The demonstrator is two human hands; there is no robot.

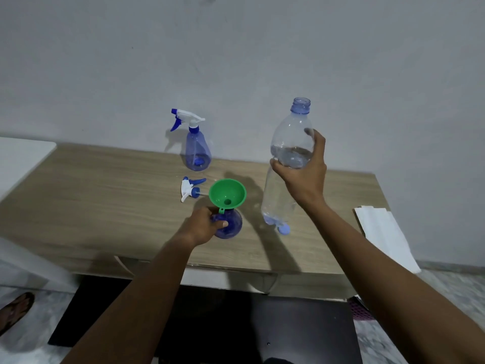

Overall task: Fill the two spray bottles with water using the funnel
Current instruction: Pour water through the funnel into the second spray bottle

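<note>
Left hand point(207, 224): wrapped around the near spray bottle point(229, 225), steadying it on the worktop point(105, 195).
Funnel point(227, 193): green, seated in that bottle's open neck.
Right hand point(305, 174): gripping the clear water bottle point(288, 164), upright, uncapped, lifted just right of the funnel.
Loose sprayer head point(190, 189): lying left of the funnel.
Far spray bottle point(196, 148): standing by the wall, sprayer on.
Blue cap point(284, 229): on the worktop beneath the water bottle.

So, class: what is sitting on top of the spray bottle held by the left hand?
A green funnel sits in the neck of the spray bottle, steadied by the left hand. The funnel hides the bottle's opening.
</note>
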